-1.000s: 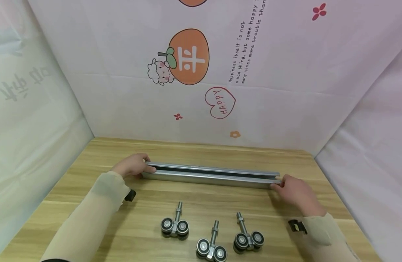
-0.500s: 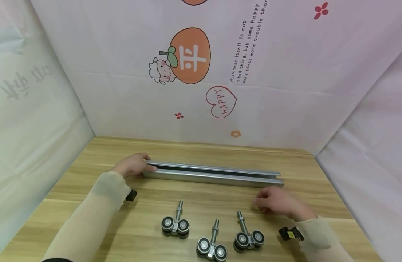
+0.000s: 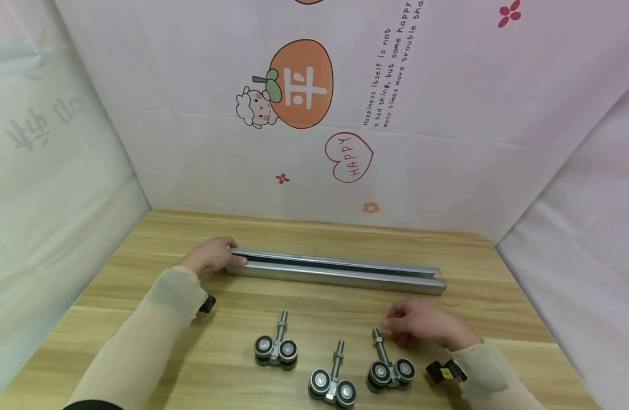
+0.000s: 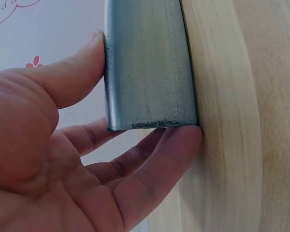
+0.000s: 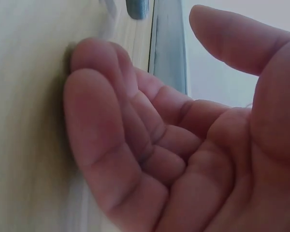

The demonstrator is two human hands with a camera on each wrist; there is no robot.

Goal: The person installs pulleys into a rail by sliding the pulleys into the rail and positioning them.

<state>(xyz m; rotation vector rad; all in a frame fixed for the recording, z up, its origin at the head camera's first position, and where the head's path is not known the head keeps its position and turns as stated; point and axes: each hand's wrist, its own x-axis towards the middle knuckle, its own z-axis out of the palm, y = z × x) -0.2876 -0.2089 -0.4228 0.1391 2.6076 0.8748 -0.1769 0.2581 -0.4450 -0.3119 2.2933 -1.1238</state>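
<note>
A grey metal channel rail (image 3: 335, 277) with a slot along its top lies on the wooden table. My left hand (image 3: 214, 256) grips its left end; in the left wrist view the thumb is on one edge of the rail (image 4: 150, 67) and the fingers reach around the cut end. Three double-wheeled roller trolleys with threaded bolts lie in front: a left one (image 3: 276, 348), a middle one (image 3: 332, 382) and a right one (image 3: 390, 371). Beside the right trolley's bolt hovers my right hand (image 3: 427, 323), fingers loosely curled, holding nothing. Whether its fingertips touch the bolt is unclear.
The wooden table (image 3: 114, 302) ends at a printed white cloth wall (image 3: 212, 171) behind the rail. White cloth also hangs at the left (image 3: 48, 188) and right (image 3: 586, 228). A small black device (image 3: 446, 372) sits at my right wrist.
My right hand has let go of the rail's right end and moved left and toward me, to the right trolley's bolt. My left hand has stayed on the rail.
</note>
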